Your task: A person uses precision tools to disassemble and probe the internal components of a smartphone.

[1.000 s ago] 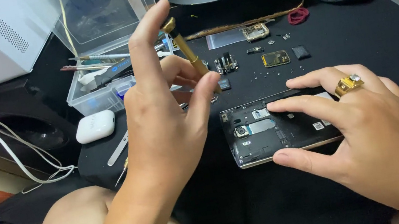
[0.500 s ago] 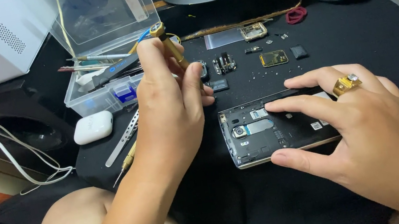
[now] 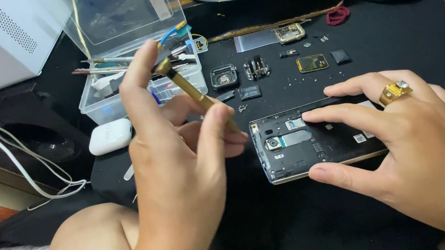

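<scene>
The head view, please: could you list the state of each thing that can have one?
Phone: back cover off, lying flat.
Clear plastic box: lid up.
Earbud case: shut.
Left hand: gripping gold screwdriver.
Right hand: fingers spread, pressing the phone.

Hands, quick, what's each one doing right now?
Left hand: closed on a gold screwdriver, tip toward the phone.
Right hand: open, fingers spread, pressing on the phone.
</scene>
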